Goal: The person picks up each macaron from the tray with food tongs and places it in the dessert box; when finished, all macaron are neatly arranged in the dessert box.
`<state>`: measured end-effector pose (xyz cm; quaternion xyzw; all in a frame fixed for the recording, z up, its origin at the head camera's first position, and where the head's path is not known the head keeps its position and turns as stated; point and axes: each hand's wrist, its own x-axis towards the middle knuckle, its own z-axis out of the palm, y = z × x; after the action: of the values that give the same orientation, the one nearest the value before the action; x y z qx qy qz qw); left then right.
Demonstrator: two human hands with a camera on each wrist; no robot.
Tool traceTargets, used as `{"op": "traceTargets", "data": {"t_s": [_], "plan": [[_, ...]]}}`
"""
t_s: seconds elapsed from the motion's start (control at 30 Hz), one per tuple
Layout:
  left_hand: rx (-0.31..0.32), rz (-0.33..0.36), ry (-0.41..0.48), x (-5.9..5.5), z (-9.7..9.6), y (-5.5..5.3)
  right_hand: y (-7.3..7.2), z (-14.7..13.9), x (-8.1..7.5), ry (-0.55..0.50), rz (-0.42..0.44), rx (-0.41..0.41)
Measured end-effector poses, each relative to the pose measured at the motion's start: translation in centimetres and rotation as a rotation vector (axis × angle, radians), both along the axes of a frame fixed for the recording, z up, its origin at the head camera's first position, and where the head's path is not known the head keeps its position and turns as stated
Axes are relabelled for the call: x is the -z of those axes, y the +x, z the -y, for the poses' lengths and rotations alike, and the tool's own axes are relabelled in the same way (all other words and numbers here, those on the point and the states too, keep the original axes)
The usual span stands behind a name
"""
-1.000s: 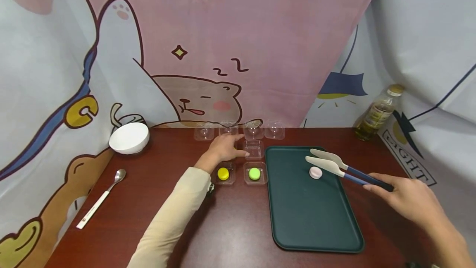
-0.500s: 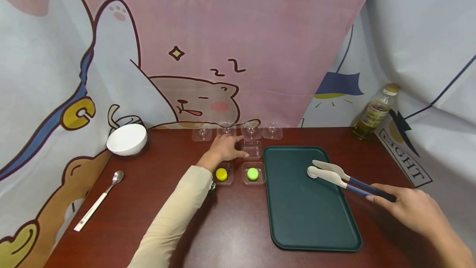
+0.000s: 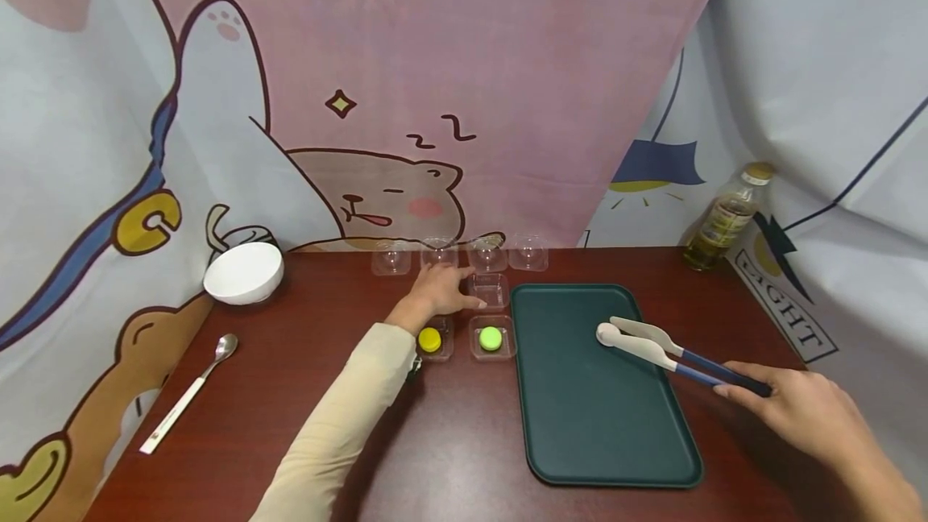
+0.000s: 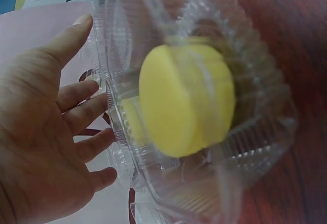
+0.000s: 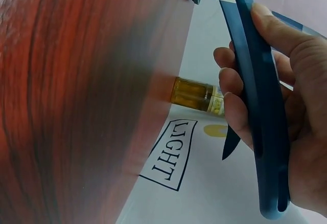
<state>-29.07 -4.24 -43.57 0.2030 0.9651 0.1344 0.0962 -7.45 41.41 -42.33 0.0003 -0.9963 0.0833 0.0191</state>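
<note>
My right hand grips blue-handled tongs with cream tips. In the head view the tips are at a pale pink macaron over the dark green tray; whether they pinch it is hard to tell. My left hand, fingers spread and relaxed, hovers by a clear plastic box with nothing in it; contact cannot be made out. Nearer me, one clear box holds a yellow macaron, partly behind the left wrist in the head view. Beside it another holds a green macaron.
Several clear domed lids line the back edge of the brown table. A white bowl and a spoon lie on the left. An oil bottle stands at the back right, against printed cloth.
The tongs' tips have shifted down and slightly right, from above the pale pink macaron to right at it, now partly covering it. My left hand has stayed put. The view has drifted slightly.
</note>
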Motion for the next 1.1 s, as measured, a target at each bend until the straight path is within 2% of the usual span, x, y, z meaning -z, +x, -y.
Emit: {"op": "traceTargets", "data": {"t_s": [0.27,0.53,0.83,1.1], "plan": [[-0.017,0.03,0.021,0.2,-0.07,0.05,-0.56,0.05,-0.31,0.005,0.069,0.006],[-0.026,0.036,0.029,0.5,-0.14,-0.03,-0.16,0.18,0.16,-0.006,0.053,0.005],[-0.018,0.008,0.027,0.54,-0.16,-0.03,-0.34,-0.04,0.14,0.004,0.064,0.014],[-0.037,0.025,0.03,0.57,-0.27,-0.2,-0.1,0.2,0.1,0.009,0.042,0.012]]}}
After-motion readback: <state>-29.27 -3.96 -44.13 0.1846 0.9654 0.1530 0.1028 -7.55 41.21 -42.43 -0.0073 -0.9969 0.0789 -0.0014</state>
